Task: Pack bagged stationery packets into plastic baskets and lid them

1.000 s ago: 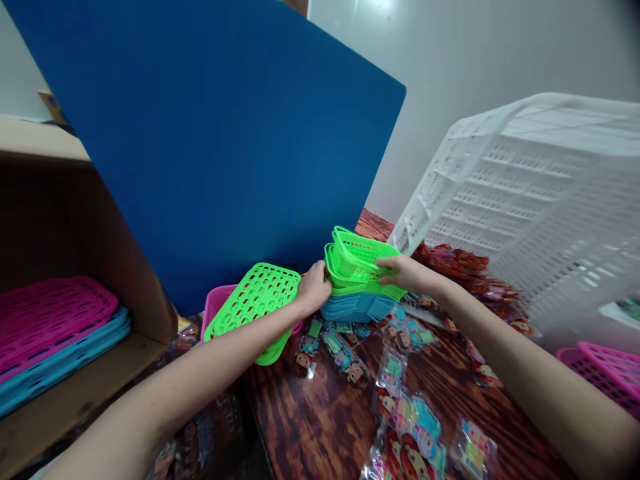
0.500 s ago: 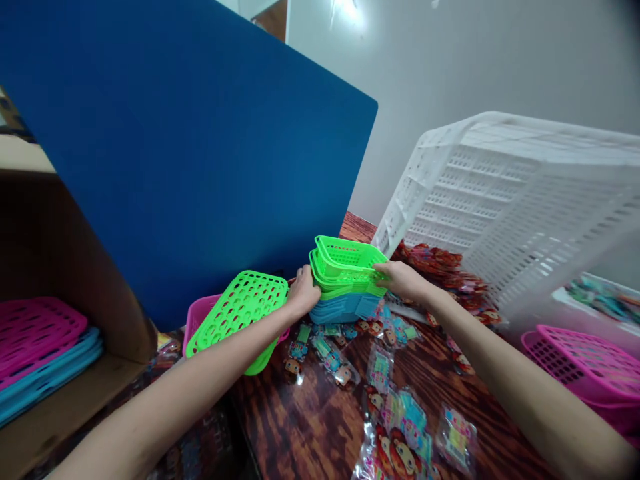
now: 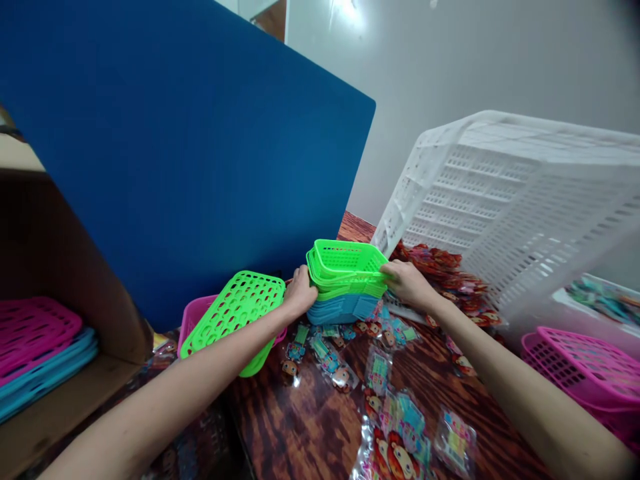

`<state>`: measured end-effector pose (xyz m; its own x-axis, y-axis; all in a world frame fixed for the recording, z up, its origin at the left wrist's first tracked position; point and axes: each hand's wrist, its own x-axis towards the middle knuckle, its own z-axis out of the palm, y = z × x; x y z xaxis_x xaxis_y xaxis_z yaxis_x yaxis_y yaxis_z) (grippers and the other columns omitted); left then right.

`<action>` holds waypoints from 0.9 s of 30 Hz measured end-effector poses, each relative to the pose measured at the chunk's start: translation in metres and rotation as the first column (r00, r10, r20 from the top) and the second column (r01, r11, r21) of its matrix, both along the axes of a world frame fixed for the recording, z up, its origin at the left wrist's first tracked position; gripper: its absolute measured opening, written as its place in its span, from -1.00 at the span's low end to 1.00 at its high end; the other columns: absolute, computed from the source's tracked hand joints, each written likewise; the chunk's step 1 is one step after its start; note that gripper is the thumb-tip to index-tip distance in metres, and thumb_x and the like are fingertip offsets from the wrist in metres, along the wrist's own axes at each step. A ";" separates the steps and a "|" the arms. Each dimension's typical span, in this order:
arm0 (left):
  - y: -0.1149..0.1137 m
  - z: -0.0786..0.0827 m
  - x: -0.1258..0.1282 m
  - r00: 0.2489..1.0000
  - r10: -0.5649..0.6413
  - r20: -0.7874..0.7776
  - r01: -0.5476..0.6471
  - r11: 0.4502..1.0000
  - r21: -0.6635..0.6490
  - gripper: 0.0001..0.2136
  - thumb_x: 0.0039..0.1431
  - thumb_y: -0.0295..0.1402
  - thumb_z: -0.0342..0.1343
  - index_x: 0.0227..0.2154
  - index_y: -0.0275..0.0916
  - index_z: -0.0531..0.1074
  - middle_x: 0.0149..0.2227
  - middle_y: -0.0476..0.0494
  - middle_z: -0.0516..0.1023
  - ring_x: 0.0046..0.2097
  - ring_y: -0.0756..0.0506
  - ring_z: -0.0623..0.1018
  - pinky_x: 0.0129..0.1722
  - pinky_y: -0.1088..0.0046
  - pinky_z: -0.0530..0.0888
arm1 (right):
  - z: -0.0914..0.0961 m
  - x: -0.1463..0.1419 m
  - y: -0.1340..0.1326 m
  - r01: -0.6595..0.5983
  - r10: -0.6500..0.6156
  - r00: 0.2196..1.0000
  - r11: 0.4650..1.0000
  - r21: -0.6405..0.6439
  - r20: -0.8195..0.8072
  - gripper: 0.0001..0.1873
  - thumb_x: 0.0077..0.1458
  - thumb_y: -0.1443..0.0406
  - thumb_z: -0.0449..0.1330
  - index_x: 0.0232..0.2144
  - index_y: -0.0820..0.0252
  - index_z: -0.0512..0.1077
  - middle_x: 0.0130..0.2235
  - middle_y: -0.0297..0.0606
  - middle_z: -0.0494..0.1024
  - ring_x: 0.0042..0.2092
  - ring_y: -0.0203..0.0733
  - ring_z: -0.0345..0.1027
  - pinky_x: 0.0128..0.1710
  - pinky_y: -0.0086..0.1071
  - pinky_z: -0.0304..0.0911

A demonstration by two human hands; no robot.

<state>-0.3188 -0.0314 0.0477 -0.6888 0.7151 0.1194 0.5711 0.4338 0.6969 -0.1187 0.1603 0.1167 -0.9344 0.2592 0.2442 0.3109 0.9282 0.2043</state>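
Observation:
A nested stack of small plastic baskets stands on the dark wood-grain table, with green baskets (image 3: pixel 345 260) on top and blue baskets (image 3: pixel 340 310) beneath. My left hand (image 3: pixel 301 291) is closed at the stack's left side, fingers curled at the green rims; the fingertips are partly hidden. At the other end, my right hand (image 3: pixel 407 280) pinches the right rim of the topmost green basket. Just left of my left hand, a green perforated lid (image 3: pixel 240 307) lies aslant on a pink basket (image 3: pixel 193 317).
Small packets (image 3: pixel 330 360) with cartoon figures are scattered over the table (image 3: pixel 285 427). A large white crate (image 3: pixel 480 200) leans at the right above a heap of red packets (image 3: pixel 440 273). Behind is a blue panel (image 3: pixel 225 147). Pink baskets (image 3: pixel 585 363) stand right; blue lids (image 3: pixel 60 373) lie left.
The topmost green basket has turned slightly and sits a little lower and more level on the stack. My right hand has shifted slightly right with its rim; my left hand stays at the stack.

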 end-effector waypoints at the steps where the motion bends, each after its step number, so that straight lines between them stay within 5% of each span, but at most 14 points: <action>1: 0.000 0.000 0.000 1.000 -0.001 -0.001 0.001 1.000 0.002 -0.76 0.09 -0.53 0.03 -0.18 -0.16 0.23 0.00 -0.27 0.41 0.04 -0.28 0.48 -0.06 0.24 0.39 | 0.004 -0.002 0.003 -0.003 0.003 1.000 1.000 -0.011 -0.016 -0.88 0.12 0.41 0.08 -0.36 0.17 0.41 -0.25 -0.15 0.55 -0.15 -0.07 0.35 -0.21 -0.34 0.11; 6: 0.001 0.000 0.002 1.000 0.006 -0.018 -0.006 1.000 0.006 -0.77 0.10 -0.53 0.02 -0.18 -0.17 0.24 -0.01 -0.28 0.42 0.03 -0.28 0.49 -0.07 0.26 0.39 | 0.031 -0.013 0.011 -0.066 0.035 0.973 0.989 -0.132 -0.227 -0.92 0.10 0.34 0.12 -0.34 0.15 0.42 -0.26 -0.17 0.54 -0.16 -0.07 0.36 -0.16 -0.33 0.18; 10: 0.003 -0.003 0.001 0.999 0.013 -0.041 -0.012 1.000 0.013 -0.77 0.09 -0.54 0.03 -0.19 -0.18 0.26 -0.03 -0.25 0.44 0.00 -0.25 0.50 -0.07 0.27 0.40 | 0.065 -0.015 0.007 -0.071 -0.075 0.864 0.961 -0.268 -0.498 -0.93 0.05 0.26 0.16 -0.39 0.14 0.41 -0.37 -0.27 0.50 -0.29 -0.12 0.33 -0.26 -0.35 0.19; 15: 0.002 -0.004 -0.010 0.996 -0.007 -0.089 0.011 0.999 0.044 -0.77 0.06 -0.53 0.10 -0.21 -0.17 0.32 -0.13 -0.16 0.50 -0.07 -0.18 0.53 -0.13 0.37 0.43 | 0.086 0.022 -0.027 -0.110 -0.135 0.780 0.931 -0.347 -0.611 -0.83 0.06 0.16 0.18 -0.39 0.13 0.45 -0.38 -0.31 0.49 -0.31 -0.13 0.33 -0.31 -0.34 0.18; 22: -0.016 0.032 -0.012 0.939 -0.058 -0.338 0.099 0.989 0.107 -0.59 0.18 -0.57 -0.09 0.10 -0.27 0.24 0.15 -0.33 0.35 0.16 -0.22 0.38 0.14 0.25 0.30 | 0.024 0.128 -0.081 0.031 -0.400 0.764 0.806 -0.591 -0.505 -0.69 0.05 0.03 0.22 -0.29 0.11 0.49 -0.33 -0.28 0.55 -0.28 -0.07 0.42 -0.29 -0.31 0.28; 27: -0.011 0.049 0.007 0.776 -0.390 -0.496 0.408 0.910 -0.076 -0.74 0.32 -0.26 -0.02 -0.02 -0.22 0.40 0.04 -0.20 0.51 0.12 -0.22 0.44 0.22 0.16 0.21 | -0.022 0.186 -0.090 0.169 -0.568 0.690 0.729 -0.663 -0.449 -0.62 0.02 0.00 0.21 -0.24 0.13 0.49 -0.28 -0.25 0.59 -0.25 -0.06 0.46 -0.27 -0.32 0.32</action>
<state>-0.3121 -0.0424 0.0962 -0.1849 0.9016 0.3910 0.9554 0.0717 0.2864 0.0671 0.0705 0.0951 -0.4289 0.8131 0.3935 0.5155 0.5780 -0.6326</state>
